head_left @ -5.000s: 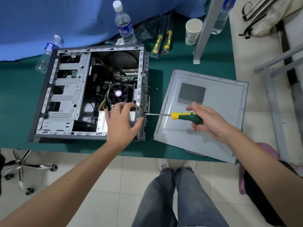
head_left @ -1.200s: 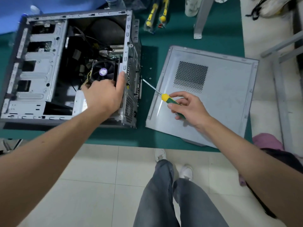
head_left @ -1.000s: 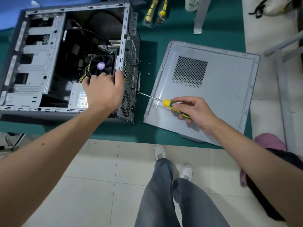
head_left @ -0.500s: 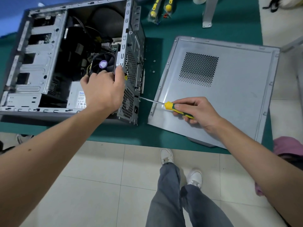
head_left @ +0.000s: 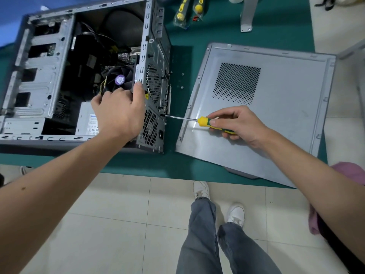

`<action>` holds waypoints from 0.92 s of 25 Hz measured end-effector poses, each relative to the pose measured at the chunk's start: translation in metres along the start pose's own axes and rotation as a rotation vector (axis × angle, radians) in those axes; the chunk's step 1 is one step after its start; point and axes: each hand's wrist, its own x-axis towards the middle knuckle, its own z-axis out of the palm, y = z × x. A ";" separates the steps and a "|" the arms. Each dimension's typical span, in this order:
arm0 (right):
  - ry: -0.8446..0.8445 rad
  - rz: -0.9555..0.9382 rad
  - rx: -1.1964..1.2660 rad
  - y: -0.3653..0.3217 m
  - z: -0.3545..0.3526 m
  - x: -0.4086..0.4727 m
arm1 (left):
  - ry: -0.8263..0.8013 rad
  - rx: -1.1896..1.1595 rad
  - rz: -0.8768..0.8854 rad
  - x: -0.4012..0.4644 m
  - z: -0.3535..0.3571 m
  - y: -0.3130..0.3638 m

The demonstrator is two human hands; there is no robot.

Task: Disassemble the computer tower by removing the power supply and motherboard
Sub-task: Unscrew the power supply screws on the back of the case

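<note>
Tower [head_left: 47, 80] lies open-side-up on the desk [head_left: 177, 163], stiff and heavy, so your left hand [head_left: 120, 113] clasping its rear rim steadies it while your right hand [head_left: 237, 123] grips the screwdriver [head_left: 205, 123] at the boxy power supply [head_left: 87, 121].

Left hand [head_left: 120, 111] curled forward, right hand [head_left: 235, 123] gripping.

Between the tower's rear panel [head_left: 156, 91] and the side panel [head_left: 276, 119] you have only a narrow strip of desk [head_left: 177, 159], crossed by the screwdriver [head_left: 197, 121] and dotted with loose screws [head_left: 182, 81]. Your left hand [head_left: 118, 113] covers the power supply [head_left: 87, 123].
</note>
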 end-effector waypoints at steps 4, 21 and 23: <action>-0.025 0.027 0.005 0.006 0.001 0.002 | 0.003 -0.007 -0.004 0.000 -0.001 0.000; -0.051 0.059 0.060 0.010 0.002 0.005 | -0.002 -0.013 -0.016 -0.002 -0.003 0.003; -0.046 0.059 0.038 0.009 0.002 0.005 | -0.003 -0.011 -0.015 -0.001 -0.003 0.002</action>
